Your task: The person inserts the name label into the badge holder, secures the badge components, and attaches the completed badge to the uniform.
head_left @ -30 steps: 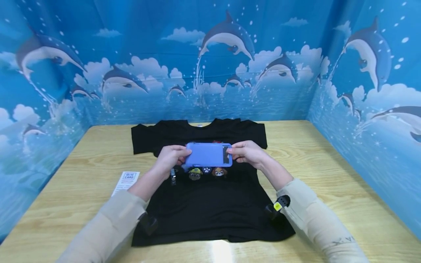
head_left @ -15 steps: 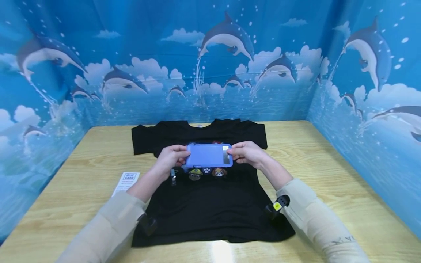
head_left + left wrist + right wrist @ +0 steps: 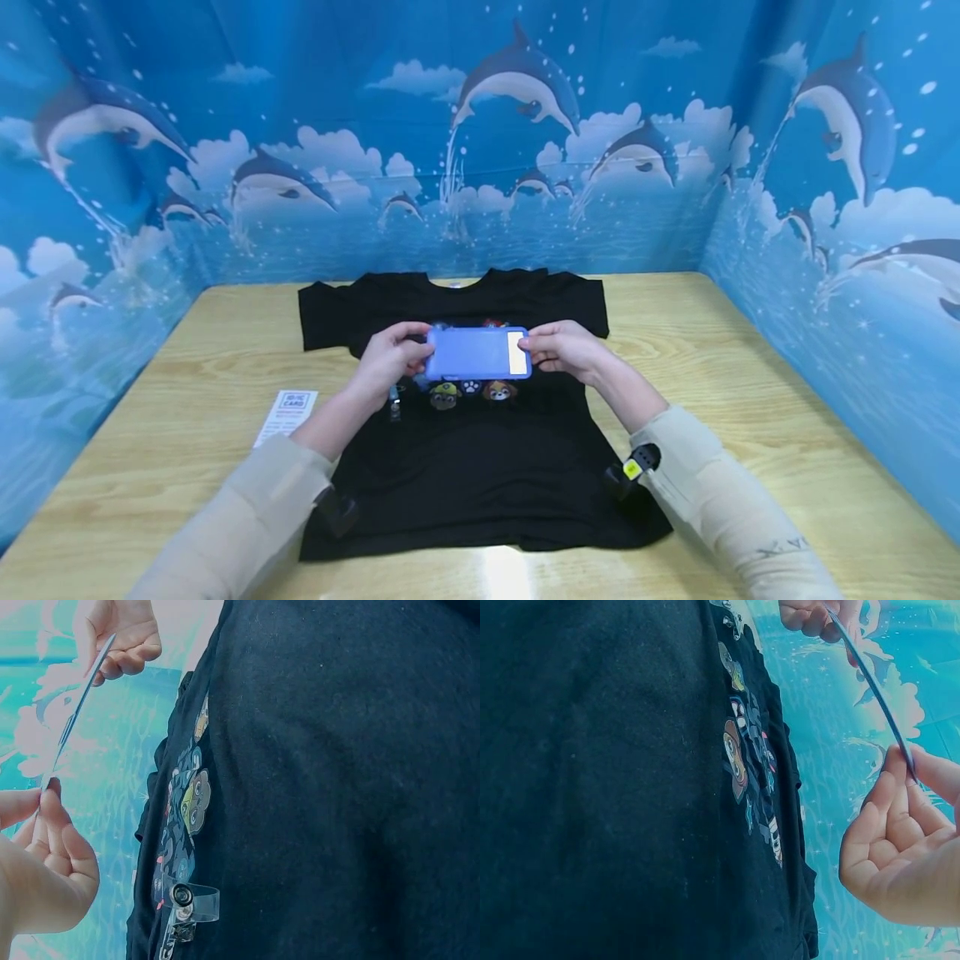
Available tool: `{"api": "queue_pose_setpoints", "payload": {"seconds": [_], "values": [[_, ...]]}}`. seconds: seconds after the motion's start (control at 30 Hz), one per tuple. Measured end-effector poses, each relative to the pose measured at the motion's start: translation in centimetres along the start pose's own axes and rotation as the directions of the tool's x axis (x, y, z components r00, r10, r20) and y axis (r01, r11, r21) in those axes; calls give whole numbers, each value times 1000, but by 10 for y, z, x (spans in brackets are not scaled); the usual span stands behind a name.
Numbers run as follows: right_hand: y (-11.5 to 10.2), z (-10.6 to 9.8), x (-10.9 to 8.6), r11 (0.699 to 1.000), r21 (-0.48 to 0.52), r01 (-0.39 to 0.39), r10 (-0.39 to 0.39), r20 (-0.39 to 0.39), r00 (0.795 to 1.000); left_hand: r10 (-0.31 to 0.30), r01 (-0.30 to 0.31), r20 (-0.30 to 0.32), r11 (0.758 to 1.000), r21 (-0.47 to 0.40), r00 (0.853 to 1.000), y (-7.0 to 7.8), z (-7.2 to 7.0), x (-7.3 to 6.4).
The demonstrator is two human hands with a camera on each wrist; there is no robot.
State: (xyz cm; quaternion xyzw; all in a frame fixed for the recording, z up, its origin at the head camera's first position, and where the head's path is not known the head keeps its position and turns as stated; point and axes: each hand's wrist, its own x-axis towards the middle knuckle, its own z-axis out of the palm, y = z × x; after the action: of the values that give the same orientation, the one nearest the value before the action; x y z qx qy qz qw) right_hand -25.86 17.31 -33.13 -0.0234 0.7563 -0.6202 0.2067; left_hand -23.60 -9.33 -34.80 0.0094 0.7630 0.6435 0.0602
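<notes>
A flat blue-purple card holder [image 3: 471, 353] is held level over the chest of a black T-shirt [image 3: 487, 475]. My left hand [image 3: 390, 358] pinches its left end between thumb and fingers. The right hand [image 3: 562, 350] pinches the opposite end, beside a bright white strip on the holder. In the left wrist view the card holder [image 3: 82, 705] shows edge-on, thin and raised above the shirt. Seen from the right wrist, the card holder [image 3: 877, 694] looks slightly bowed. A badge clip [image 3: 182, 894] with a clear strap lies on the shirt near my left hand.
A white paper card [image 3: 288, 412] printed "ID/IC CARD" lies on the wooden table [image 3: 187, 400], left of the shirt and partly behind my left forearm. Cartoon dog faces [image 3: 472, 393] decorate the shirt. A dolphin-print curtain [image 3: 360, 150] encloses the table's back and sides.
The strip at the holder's right end turned from dark to bright white. Both hands kept their pinch and barely moved.
</notes>
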Motion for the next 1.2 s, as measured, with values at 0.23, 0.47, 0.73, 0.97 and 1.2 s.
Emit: {"api": "queue_pose_setpoints", "payload": {"seconds": [0.23, 0.47, 0.73, 0.97, 1.2], "values": [[-3, 1, -1, 1000, -10, 2, -2, -6, 1000, 25, -25, -7, 1000, -1, 1000, 3, -2, 0], [-1, 1, 0, 1000, -31, 0, 0, 8, 1000, 0, 0, 1, 1000, 27, 1000, 2, -4, 0], [-1, 0, 0, 1000, -21, 11, -12, -16, 1000, 16, -16, 6, 1000, 16, 1000, 1, -9, 1], [0, -3, 0, 1000, -21, -2, 2, -38, 999, 5, -5, 12, 1000, 18, 1000, 3, -12, 0], [2, -2, -2, 1000, -19, -5, 5, -22, 1000, 1, -2, 19, 999, 35, 1000, 2, -12, -3]]}}
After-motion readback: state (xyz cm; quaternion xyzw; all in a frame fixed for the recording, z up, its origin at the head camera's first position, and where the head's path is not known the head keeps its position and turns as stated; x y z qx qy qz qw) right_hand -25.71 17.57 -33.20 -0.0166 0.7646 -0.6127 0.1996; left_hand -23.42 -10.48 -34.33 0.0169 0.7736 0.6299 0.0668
